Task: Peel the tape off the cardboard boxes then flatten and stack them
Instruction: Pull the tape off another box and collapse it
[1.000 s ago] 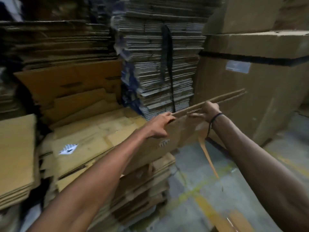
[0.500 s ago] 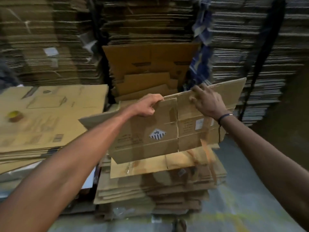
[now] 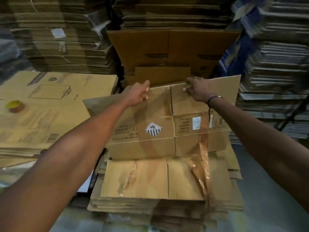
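A flattened brown cardboard box (image 3: 150, 128) with a striped diamond label hangs tilted over a low stack of flattened boxes (image 3: 150, 180), its lower edge resting on the stack. My left hand (image 3: 138, 94) grips its top edge near the middle. My right hand (image 3: 198, 88) pinches the same top edge a little to the right. A strip of brown tape (image 3: 203, 163) dangles from the box's right half and trails down over the stack's top sheet.
A wide pile of flat cardboard (image 3: 50, 106) lies at the left with a roll of tape (image 3: 15, 106) on it. Tall walls of bundled flat boxes (image 3: 167, 12) rise behind and at the right (image 3: 274, 81). Grey floor (image 3: 267, 190) shows at the lower right.
The view swung left from the aisle to face the low stack. Both hands carried the flattened box over the stack and lowered it, the loose tape now draped on the top sheet.
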`<state>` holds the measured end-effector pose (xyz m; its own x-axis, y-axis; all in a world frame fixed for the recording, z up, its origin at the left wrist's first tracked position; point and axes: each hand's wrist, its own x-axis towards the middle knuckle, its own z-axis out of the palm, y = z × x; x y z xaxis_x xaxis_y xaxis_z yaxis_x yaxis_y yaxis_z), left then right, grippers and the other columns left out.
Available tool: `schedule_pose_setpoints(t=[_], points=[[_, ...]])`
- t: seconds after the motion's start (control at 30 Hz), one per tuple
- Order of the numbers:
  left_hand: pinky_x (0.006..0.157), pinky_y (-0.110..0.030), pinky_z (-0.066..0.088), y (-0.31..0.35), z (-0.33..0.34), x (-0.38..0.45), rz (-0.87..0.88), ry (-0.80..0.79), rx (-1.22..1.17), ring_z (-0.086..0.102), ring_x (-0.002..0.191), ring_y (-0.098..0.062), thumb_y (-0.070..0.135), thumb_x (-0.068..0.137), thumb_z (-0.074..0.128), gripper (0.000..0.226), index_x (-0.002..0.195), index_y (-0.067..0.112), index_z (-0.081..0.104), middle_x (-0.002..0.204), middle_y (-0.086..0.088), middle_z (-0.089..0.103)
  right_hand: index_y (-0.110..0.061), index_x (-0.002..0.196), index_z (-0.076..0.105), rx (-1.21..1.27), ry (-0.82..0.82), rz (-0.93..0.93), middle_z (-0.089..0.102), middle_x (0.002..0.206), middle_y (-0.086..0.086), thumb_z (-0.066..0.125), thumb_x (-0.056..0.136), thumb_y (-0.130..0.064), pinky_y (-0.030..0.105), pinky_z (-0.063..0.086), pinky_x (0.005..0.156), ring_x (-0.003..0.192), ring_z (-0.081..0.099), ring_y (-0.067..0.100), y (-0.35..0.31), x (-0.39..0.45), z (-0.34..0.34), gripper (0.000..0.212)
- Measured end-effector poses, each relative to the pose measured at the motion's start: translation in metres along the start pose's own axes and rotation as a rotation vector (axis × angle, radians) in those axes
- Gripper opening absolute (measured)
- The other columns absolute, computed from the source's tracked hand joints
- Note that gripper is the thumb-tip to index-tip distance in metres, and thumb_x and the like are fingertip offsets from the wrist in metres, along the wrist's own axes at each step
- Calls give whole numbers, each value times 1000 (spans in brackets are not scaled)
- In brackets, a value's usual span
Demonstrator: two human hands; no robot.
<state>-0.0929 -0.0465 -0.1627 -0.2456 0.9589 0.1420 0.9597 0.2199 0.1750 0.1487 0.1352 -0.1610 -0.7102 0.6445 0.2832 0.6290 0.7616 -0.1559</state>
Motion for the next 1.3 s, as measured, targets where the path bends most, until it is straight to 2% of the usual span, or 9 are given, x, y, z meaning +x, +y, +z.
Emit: schedule_pose_setpoints(t=[0.1, 0.3, 0.37, 0.47, 0.57, 0.73, 0.9, 1.1, 1.3], points=[[108, -55, 41, -3, 34, 31, -74, 144, 135, 54, 124, -28, 20, 94, 64, 35, 125, 24, 50, 133, -7, 54, -17, 132, 55, 76, -60, 75, 61, 126, 15, 57, 102, -33, 46, 45, 96, 116, 56, 35, 18, 34, 30, 34], [117, -70, 19, -17, 121, 60, -188, 60, 281, 13, 154, -45, 6, 80, 79, 84, 149, 20, 34, 168, -19, 7, -17, 139, 51, 51, -94, 152, 58, 134, 13, 55, 102, -39, 44, 47, 94, 119, 56, 35, 49, 104, 89, 43], [113, -79, 14, -25, 156, 67, -191, 41, 183, -4, 154, -48, 19, 94, 65, 79, 157, 25, 18, 169, -18, -13, -17, 138, 52, 55, -125, 184, 57, 135, 13, 55, 101, -41, 45, 48, 94, 118, 57, 35, 63, 125, 114, 44], [111, -80, 2, -43, 215, 78, -227, -67, 72, -20, 151, -49, 53, 90, 64, 100, 162, 36, -4, 165, -13, -31, -17, 140, 50, 131, -131, 237, 46, 147, 15, 58, 100, -33, 45, 47, 95, 120, 57, 41, 83, 150, 165, 44], [110, -80, 5, -68, 281, 83, -332, -259, 23, -18, 151, -49, 71, 87, 55, 101, 160, 43, -9, 165, -10, -32, -13, 154, 35, 266, -172, 284, 26, 163, 16, 61, 98, -26, 46, 44, 105, 134, 48, 42, 94, 142, 236, 63], [110, -81, 5, -108, 374, 77, -474, -522, -75, -19, 152, -47, 80, 91, 33, 84, 157, 50, -9, 166, -3, -32, -25, 153, 38, 185, -222, 283, 30, 163, 14, 37, 93, -60, 57, 40, 110, 144, 36, 43, 90, 22, 368, 70], [105, -85, -5, -119, 410, 75, -424, -410, -126, -32, 147, -47, 75, 95, 28, 77, 157, 51, -10, 161, -1, -40, -39, 160, 15, 61, -291, 351, -7, 171, -1, 23, 99, -65, 58, 7, 123, 157, -13, 29, 76, -36, 423, 67], [105, -84, -10, -135, 417, 101, -381, -328, -115, -36, 145, -46, 75, 95, 22, 74, 156, 52, -13, 161, 0, -41, -36, 159, 22, 28, -241, 381, -4, 171, -1, 26, 103, -61, 59, 8, 124, 157, -12, 29, 78, -7, 437, 62], [105, -84, -10, -148, 423, 134, -408, -396, -134, -39, 144, -44, 79, 93, 21, 76, 155, 53, -15, 160, -1, -42, -40, 160, 15, 60, -292, 375, -7, 171, -3, 21, 102, -65, 58, 4, 124, 156, -15, 28, 94, 26, 449, 64]])
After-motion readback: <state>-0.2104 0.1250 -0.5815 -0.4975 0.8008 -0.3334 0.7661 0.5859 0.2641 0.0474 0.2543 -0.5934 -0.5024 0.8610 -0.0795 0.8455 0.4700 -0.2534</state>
